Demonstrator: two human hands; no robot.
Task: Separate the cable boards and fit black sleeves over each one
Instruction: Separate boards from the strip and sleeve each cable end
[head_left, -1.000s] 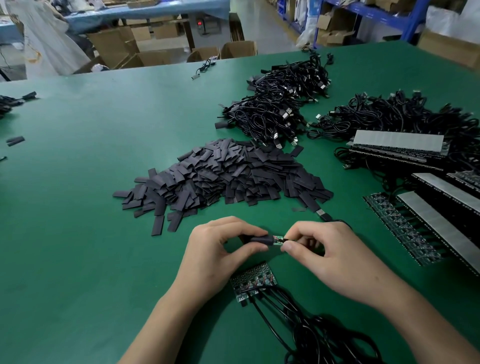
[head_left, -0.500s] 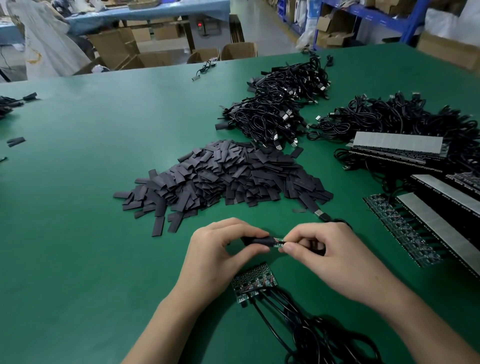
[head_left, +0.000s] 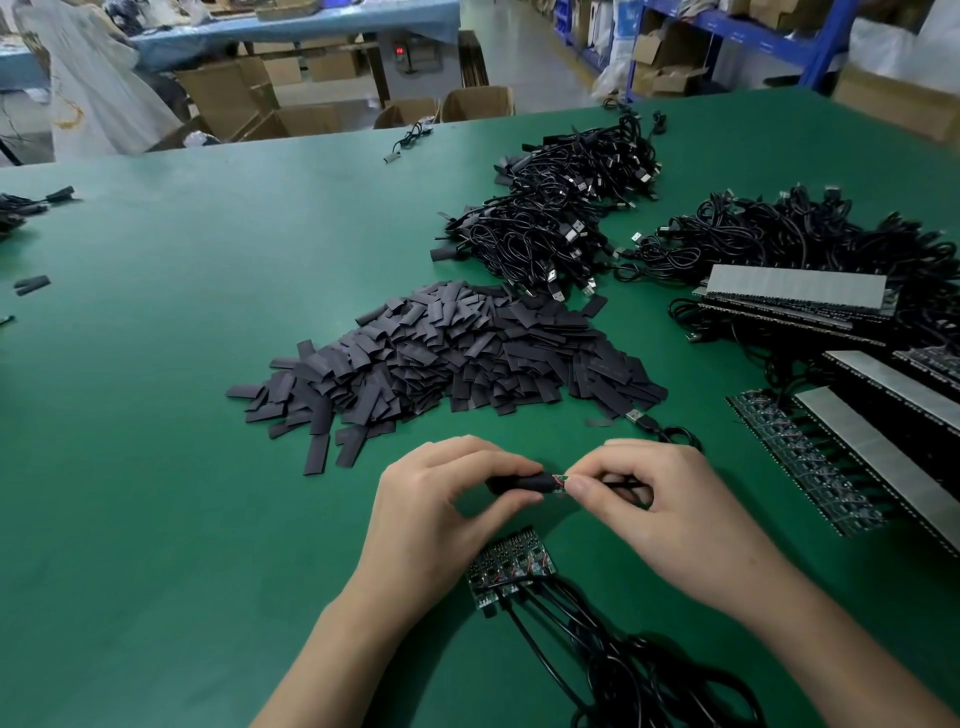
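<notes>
Left hand (head_left: 441, 514) pinches a short black tubular sleeve (head_left: 519, 483) in curled fingers, just above the green surface (head_left: 156, 467). Right hand (head_left: 660, 509) grips a small green cable board (head_left: 558, 480) by its thin black cable (head_left: 618, 483), with the board end at the sleeve mouth. Judged: the opposed grips align the two for sliding on. A heap of flat black sleeves (head_left: 441, 353) lies beyond, within reach. A block of joined green boards (head_left: 511, 566) waits by the wrists. No legible writing or brand.
</notes>
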